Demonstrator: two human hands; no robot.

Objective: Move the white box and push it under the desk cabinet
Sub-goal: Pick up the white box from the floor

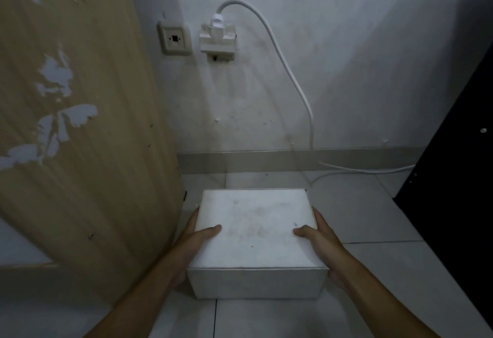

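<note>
A square white box (pixel 254 233) with a closed lid sits on the pale tiled floor, low in the middle of the view. My left hand (pixel 192 244) grips its left side, thumb lying on the lid. My right hand (pixel 321 241) grips its right side the same way, thumb on top. The fingers of both hands are hidden behind the box's sides. A tall wooden cabinet side panel (pixel 88 129) with peeling veneer stands just left of the box.
A white wall with a switch plate (pixel 174 40) and a socket adapter (pixel 218 40) lies ahead. A white cable (pixel 296 81) hangs from the adapter and runs along the floor to the right. A black panel (pixel 453 164) stands at the right.
</note>
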